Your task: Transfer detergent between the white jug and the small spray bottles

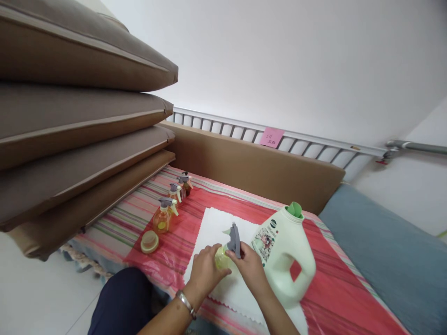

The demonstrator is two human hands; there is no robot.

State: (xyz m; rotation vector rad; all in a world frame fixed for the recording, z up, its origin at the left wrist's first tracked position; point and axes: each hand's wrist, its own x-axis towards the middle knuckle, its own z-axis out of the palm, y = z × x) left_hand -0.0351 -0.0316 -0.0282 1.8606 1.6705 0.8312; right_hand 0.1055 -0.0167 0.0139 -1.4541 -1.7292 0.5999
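Yellow-tinted spray bottle [221, 258], 1: held over the white scalloped mat [209, 225]. Left hand [206, 267]: grip curled around the bottle's body, opened only to its width. Right hand [249, 267]: grip closed on the grey trigger head [235, 241].

Progress, as judged: trigger head in place at the neck, its fitting apparently the step in hand. Spray bottles [162, 219], at least 3, in a row at left, heads on. Outstanding: pale green jug [279, 251], 1, upright beside the right hand, mouth uncapped; round cap [149, 242], 1, apart on the red plastic sheet [192, 211].

Obscured: neck joint and lower bottle, behind fingers, so tightness and fill level cannot be told; far bottles overlapping, exact count uncertain; jug label lettering too small to read; forearms cut off at the lower edge.
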